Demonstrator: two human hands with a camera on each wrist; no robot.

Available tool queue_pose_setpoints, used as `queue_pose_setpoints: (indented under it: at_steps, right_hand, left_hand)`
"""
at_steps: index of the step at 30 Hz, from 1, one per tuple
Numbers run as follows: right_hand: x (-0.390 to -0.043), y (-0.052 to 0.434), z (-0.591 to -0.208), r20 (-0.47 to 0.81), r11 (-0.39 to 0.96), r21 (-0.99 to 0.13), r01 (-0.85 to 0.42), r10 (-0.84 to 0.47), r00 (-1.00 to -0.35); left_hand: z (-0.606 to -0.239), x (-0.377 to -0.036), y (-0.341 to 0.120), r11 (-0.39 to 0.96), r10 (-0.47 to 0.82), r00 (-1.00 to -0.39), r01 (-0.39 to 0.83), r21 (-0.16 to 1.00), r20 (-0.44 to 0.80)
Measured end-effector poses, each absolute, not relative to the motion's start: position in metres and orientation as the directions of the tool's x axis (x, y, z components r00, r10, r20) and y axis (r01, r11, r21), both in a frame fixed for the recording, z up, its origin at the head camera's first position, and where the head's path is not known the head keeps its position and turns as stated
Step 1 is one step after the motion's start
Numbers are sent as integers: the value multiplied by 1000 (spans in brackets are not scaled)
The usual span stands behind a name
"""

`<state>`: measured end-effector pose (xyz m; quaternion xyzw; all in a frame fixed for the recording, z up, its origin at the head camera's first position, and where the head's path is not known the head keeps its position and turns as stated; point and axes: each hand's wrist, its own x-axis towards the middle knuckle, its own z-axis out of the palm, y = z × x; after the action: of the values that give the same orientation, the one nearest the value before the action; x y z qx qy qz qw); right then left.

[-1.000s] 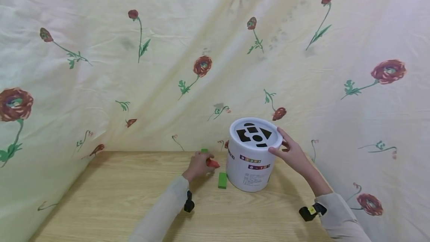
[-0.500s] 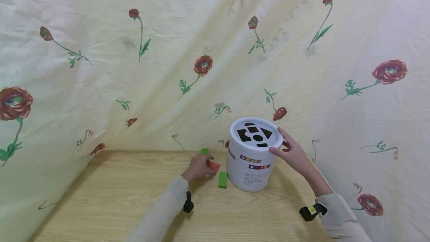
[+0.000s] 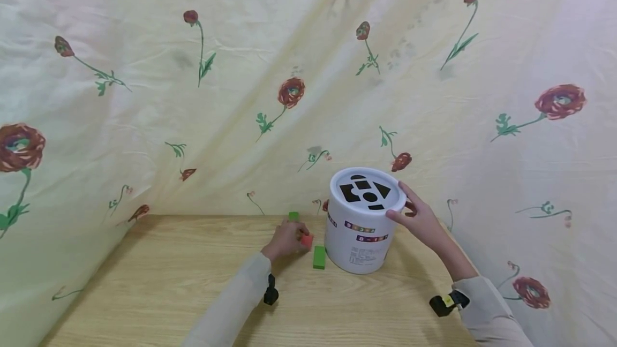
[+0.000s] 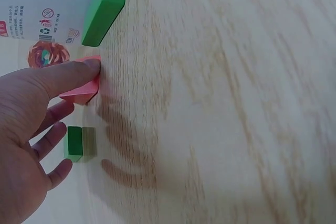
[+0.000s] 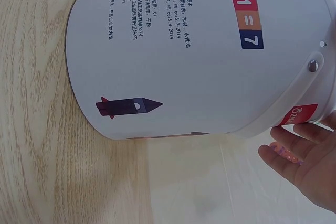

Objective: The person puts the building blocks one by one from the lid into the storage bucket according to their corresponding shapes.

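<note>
Fingers of the left hand (image 3: pixel 285 240) pinch a red block (image 4: pixel 81 86) low on the wooden surface (image 3: pixel 159 283), just beside the white bucket (image 3: pixel 362 229), which the right hand (image 3: pixel 420 219) steadies with spread fingers against its rim, likely to stop it sliding. 2 green blocks lie near: a long one (image 3: pixel 319 257) touching the bucket, a small one (image 3: pixel 293 216) just beyond the left hand.

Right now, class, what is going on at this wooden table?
A person's left hand pinches a small red block on the wooden table, beside a flat green rectangular block. Their right hand rests against the rim of a white shape-sorter bucket standing upright. A small green cube sits behind.
</note>
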<state>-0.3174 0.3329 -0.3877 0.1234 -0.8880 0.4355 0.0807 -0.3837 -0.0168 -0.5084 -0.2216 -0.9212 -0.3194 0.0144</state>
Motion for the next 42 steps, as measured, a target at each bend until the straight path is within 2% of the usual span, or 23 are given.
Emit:
queue_pose_setpoints:
  at_steps: [7,15,20,24,27,35,42]
  right_hand:
    - [-318,334,-389,250,585,-758,-289,-149,-957]
    - [-319,333,-390,249,592,-753,-288,-149,-957]
    - [-318,331,-389,246,596,-749,-288,-152,-957]
    - [-318,332,-388,242,597,-751,-281,-148,-959]
    - [-320,333,-389,243,599,-750,-281,-146,-959]
    - [-318,332,-387,240,593,-755,-278,-144,-960]
    - [-318,331,-386,242,593,-755,-280,-145,-959]
  left_hand:
    - [-504,-378,-15,692,458,-867,487,533,197]
    - [-507,-375,-18,704,451,-870,483,520,198]
    - [-506,-376,-24,722,475,-872,465,513,121]
    - [-502,-378,-30,712,496,-867,432,554,39]
    - [-500,-380,-33,704,507,-862,427,568,21]
    - [-506,-378,-34,716,474,-875,449,534,101]
    - [-509,-378,-37,709,434,-890,435,555,143]
